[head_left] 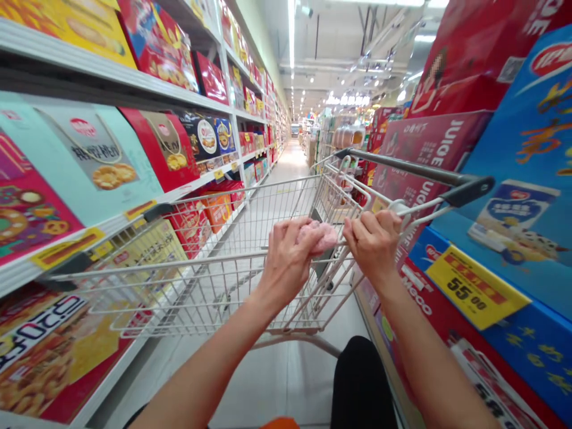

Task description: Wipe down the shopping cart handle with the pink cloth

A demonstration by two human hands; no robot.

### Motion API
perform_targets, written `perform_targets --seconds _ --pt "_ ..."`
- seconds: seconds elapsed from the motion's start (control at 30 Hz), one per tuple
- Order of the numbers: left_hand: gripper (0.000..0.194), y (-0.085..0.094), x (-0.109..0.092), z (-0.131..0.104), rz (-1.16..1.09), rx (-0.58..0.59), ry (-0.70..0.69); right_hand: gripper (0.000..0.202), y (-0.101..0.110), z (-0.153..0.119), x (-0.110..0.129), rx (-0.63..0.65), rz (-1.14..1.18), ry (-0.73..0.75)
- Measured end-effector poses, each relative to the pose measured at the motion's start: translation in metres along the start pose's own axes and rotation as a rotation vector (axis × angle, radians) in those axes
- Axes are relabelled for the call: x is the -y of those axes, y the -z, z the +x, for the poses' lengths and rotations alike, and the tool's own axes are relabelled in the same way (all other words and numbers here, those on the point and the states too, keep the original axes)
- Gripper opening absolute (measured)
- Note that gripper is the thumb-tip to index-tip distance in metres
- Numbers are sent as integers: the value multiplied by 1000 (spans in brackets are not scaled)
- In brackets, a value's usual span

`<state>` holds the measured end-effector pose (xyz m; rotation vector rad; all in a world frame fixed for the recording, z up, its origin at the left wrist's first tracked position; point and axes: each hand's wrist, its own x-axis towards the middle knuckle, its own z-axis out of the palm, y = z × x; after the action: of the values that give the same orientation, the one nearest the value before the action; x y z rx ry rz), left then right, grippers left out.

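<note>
A wire shopping cart (179, 265) stands crosswise in front of me, its grey handle bar (411, 167) at the right. My left hand (288, 253) is closed around a fluffy pink cloth (322, 237), just above the cart's near top rail; whether it also grips the rail is hidden. Beside it, my right hand (374, 238) is curled over the cart's wire frame near the handle end, knuckles up. The part of the frame inside its fingers is covered. No goods show in the basket.
Shelves of boxed snacks (84, 149) run along the left, close to the cart's far end. Stacked gift boxes (522, 149) crowd the right, with a yellow price sign (478, 287) sticking out. Ahead, a tiled aisle (286, 161) runs into the distance. My knee (361, 381) is below.
</note>
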<state>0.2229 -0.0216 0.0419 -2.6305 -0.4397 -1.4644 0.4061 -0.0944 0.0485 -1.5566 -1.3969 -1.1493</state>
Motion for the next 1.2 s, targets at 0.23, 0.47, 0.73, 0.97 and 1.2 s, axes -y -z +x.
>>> perform_targets --seconds 0.23,0.47,0.73,0.97,1.2 --pt "25 37 17 20 -153 263 39 39 -1 0 3 -42 -85 57" --pt "30 34 6 27 -105 -20 159 38 1 4 7 -148 -251 170" --pt "23 41 6 15 -219 350 -39 39 1 4 9 -148 -224 159" --pt "20 37 17 21 -145 393 -16 37 1 6 11 -139 -241 141" --pt "42 25 12 17 -209 410 39 36 -1 4 10 -130 -199 120"
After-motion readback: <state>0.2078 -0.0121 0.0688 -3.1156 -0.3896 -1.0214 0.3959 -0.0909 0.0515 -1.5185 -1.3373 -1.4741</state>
